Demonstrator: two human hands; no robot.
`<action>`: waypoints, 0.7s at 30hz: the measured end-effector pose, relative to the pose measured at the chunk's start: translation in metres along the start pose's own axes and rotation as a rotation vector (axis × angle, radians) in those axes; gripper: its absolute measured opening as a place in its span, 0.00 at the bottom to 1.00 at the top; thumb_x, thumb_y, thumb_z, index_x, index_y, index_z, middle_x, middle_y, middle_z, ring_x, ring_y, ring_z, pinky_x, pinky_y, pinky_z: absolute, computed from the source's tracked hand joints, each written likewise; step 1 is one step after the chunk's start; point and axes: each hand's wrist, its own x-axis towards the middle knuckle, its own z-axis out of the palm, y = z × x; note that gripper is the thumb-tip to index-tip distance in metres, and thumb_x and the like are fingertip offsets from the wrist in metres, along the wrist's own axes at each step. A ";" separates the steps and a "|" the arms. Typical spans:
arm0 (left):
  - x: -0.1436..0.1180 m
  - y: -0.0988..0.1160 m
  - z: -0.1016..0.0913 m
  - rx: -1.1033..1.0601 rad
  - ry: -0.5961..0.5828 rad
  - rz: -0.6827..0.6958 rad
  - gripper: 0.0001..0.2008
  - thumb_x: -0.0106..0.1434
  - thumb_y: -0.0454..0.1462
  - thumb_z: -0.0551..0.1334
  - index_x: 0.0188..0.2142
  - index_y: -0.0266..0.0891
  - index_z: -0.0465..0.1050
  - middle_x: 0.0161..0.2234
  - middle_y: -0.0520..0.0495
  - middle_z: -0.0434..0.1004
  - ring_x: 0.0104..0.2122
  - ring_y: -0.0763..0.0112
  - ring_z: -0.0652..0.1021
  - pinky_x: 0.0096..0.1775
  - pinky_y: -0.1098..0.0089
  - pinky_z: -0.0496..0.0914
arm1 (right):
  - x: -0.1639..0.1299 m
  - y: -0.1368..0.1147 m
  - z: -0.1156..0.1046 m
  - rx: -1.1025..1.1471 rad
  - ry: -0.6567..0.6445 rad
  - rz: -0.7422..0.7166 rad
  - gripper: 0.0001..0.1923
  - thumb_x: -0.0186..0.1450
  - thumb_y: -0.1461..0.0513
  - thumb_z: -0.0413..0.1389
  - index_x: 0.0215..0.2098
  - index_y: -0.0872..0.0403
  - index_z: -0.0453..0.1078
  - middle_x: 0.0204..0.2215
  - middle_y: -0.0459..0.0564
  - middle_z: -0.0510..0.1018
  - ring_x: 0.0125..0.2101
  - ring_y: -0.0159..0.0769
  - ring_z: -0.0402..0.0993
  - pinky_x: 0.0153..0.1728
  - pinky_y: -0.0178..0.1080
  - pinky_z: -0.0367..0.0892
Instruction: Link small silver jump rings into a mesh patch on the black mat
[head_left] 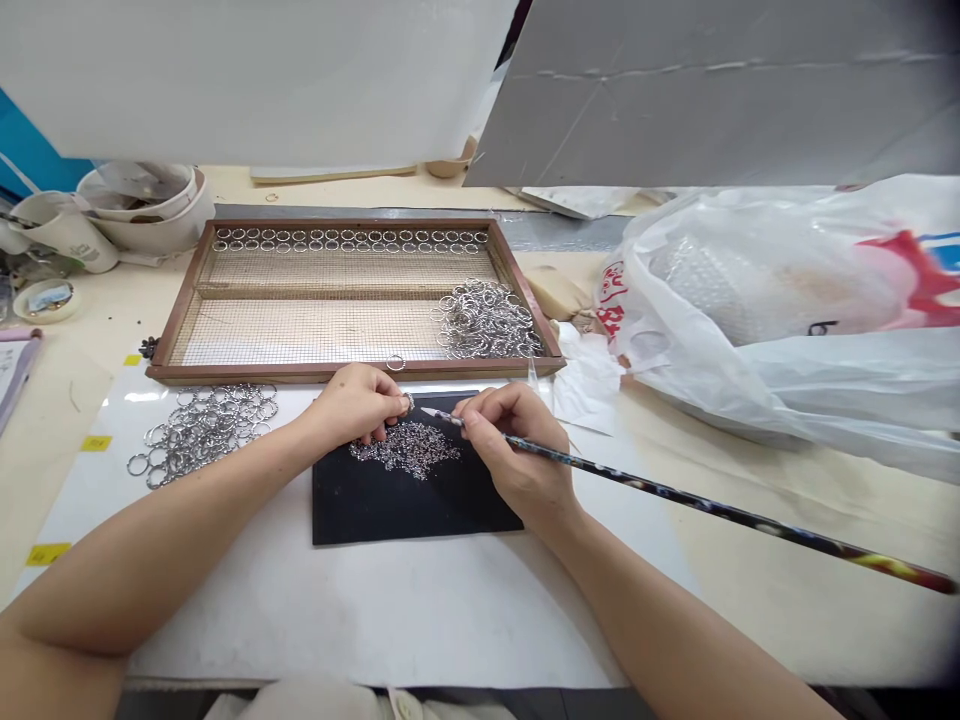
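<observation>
My left hand (360, 405) pinches a small silver ring (409, 401) between thumb and fingertips, above the far edge of a black mat (420, 510). In my right hand (517, 440) is a long, dark patterned stick with a pale pointed tip (675, 492), held like a pen. Its tip points left and sits close to the ring; whether they touch I cannot tell. Below both hands, a heap of tiny glittering stones (409, 450) lies on the mat. A pile of silver rings (206, 430) rests left of my left forearm.
Behind the mat stands a wood-framed mesh tray (300, 320) with rows of rings (345, 240) along its far side and a ring heap (487, 318) at right. A plastic bag (750, 310) bulges at the right. Cups and tubs (150, 215) stand far left. Grey panels (720, 90) hang overhead.
</observation>
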 end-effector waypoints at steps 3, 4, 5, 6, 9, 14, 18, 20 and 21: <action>0.000 -0.003 0.000 -0.006 0.012 0.027 0.08 0.52 0.38 0.62 0.20 0.37 0.70 0.12 0.52 0.68 0.11 0.79 0.67 0.16 0.77 0.61 | 0.001 -0.001 -0.002 0.011 0.054 0.003 0.09 0.62 0.65 0.53 0.25 0.51 0.57 0.21 0.42 0.66 0.27 0.33 0.68 0.27 0.39 0.63; 0.000 -0.004 0.000 -0.006 0.013 0.035 0.09 0.52 0.38 0.62 0.20 0.37 0.69 0.13 0.52 0.69 0.11 0.79 0.67 0.16 0.77 0.61 | 0.002 -0.003 -0.002 0.013 0.072 0.001 0.10 0.62 0.65 0.53 0.25 0.51 0.57 0.21 0.42 0.66 0.26 0.33 0.67 0.27 0.39 0.63; 0.000 -0.004 0.000 -0.006 0.022 0.041 0.09 0.52 0.38 0.62 0.20 0.37 0.69 0.13 0.52 0.69 0.11 0.79 0.67 0.16 0.78 0.61 | 0.003 -0.004 -0.003 0.013 0.086 -0.003 0.10 0.62 0.65 0.53 0.25 0.51 0.57 0.21 0.42 0.66 0.26 0.33 0.67 0.28 0.39 0.63; -0.001 -0.004 0.000 -0.006 0.027 0.049 0.08 0.52 0.38 0.62 0.20 0.37 0.69 0.13 0.52 0.69 0.12 0.79 0.68 0.16 0.78 0.61 | 0.003 -0.006 -0.004 0.011 0.097 -0.011 0.10 0.62 0.64 0.53 0.25 0.51 0.57 0.21 0.42 0.66 0.26 0.33 0.67 0.28 0.39 0.64; -0.006 -0.001 0.000 0.020 0.049 0.083 0.07 0.53 0.37 0.62 0.22 0.37 0.70 0.13 0.53 0.69 0.12 0.79 0.68 0.17 0.78 0.61 | 0.003 -0.013 -0.006 -0.019 0.138 -0.067 0.09 0.62 0.64 0.53 0.26 0.51 0.57 0.23 0.43 0.67 0.25 0.32 0.67 0.28 0.39 0.64; -0.023 0.009 0.000 0.062 0.097 0.259 0.06 0.57 0.37 0.59 0.27 0.37 0.71 0.17 0.53 0.69 0.16 0.79 0.69 0.20 0.77 0.64 | 0.002 -0.028 -0.011 -0.244 0.284 -0.360 0.08 0.60 0.66 0.55 0.31 0.49 0.59 0.26 0.44 0.70 0.28 0.34 0.70 0.30 0.40 0.67; -0.037 0.014 0.002 0.120 0.258 0.512 0.07 0.60 0.36 0.57 0.28 0.37 0.71 0.26 0.49 0.73 0.23 0.78 0.73 0.26 0.76 0.66 | -0.003 -0.046 -0.018 -0.606 0.230 -0.680 0.13 0.59 0.68 0.58 0.37 0.46 0.62 0.31 0.47 0.74 0.31 0.37 0.73 0.33 0.41 0.70; -0.043 0.017 0.002 0.148 0.328 0.626 0.08 0.60 0.35 0.57 0.27 0.36 0.70 0.28 0.47 0.73 0.26 0.76 0.73 0.29 0.74 0.67 | -0.006 -0.057 -0.021 -0.721 0.205 -0.732 0.14 0.59 0.68 0.58 0.38 0.44 0.62 0.31 0.47 0.75 0.30 0.36 0.73 0.32 0.40 0.71; -0.047 0.019 0.001 0.155 0.352 0.665 0.08 0.60 0.35 0.57 0.26 0.37 0.70 0.28 0.47 0.73 0.26 0.76 0.73 0.29 0.74 0.67 | -0.008 -0.062 -0.022 -0.747 0.204 -0.735 0.14 0.59 0.68 0.58 0.39 0.44 0.63 0.32 0.47 0.75 0.30 0.36 0.74 0.32 0.40 0.71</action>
